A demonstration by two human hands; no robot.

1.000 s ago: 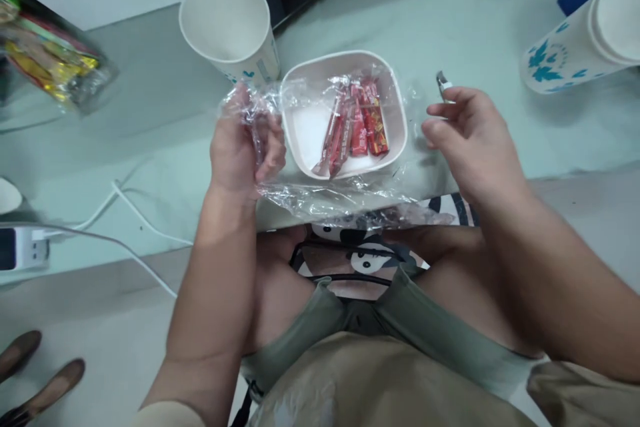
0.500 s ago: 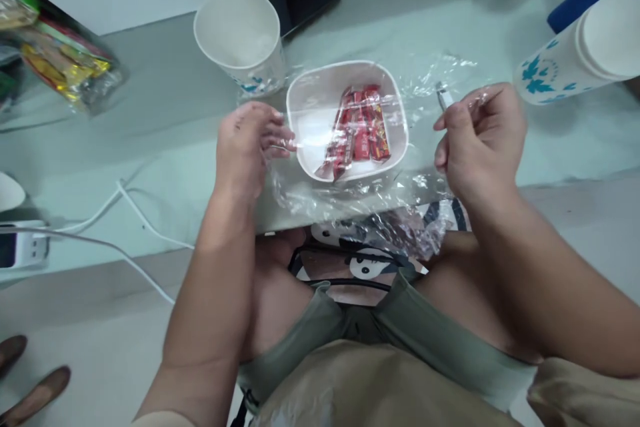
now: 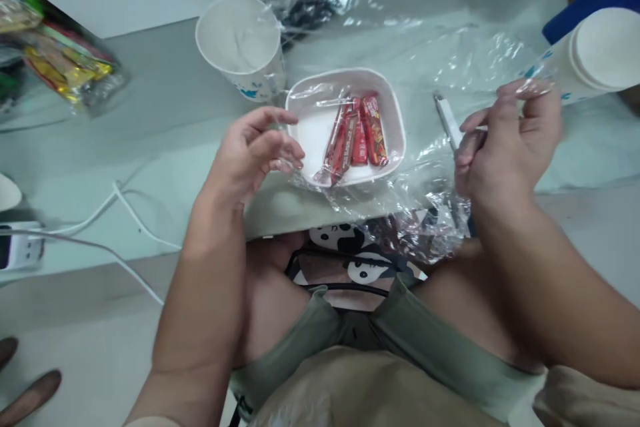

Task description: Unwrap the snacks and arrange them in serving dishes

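Note:
A white square bowl (image 3: pixel 309 140) holds several red-wrapped snack bars (image 3: pixel 373 130). Clear plastic film (image 3: pixel 465 57) spreads over the bowl and the table around it, with a crumpled part hanging over the table's front edge. My right hand (image 3: pixel 510 140), right of the bowl, pinches the film between thumb and fingers. Beside its fingertips lies a slim white tool with a metal tip (image 3: pixel 447 117), its near end hidden by the hand. My left hand (image 3: pixel 260 150) is at the bowl's left rim, fingers apart and slightly curled; film touches its fingertips.
A paper cup (image 3: pixel 240 37) stands behind the bowl, and a dark phone (image 3: pixel 310 7) lies under the film. Stacked paper cups (image 3: pixel 595 57) lean near my right hand, by a blue object (image 3: pixel 590 0). Packaged snacks (image 3: pixel 65 60), white cables (image 3: pixel 135 207) and a power strip (image 3: pixel 23 245) are at left.
My right hand has moved right and slightly down, drawing the film out over the phone and cup. More of the white tool shows. My left hand's fingers have spread apart.

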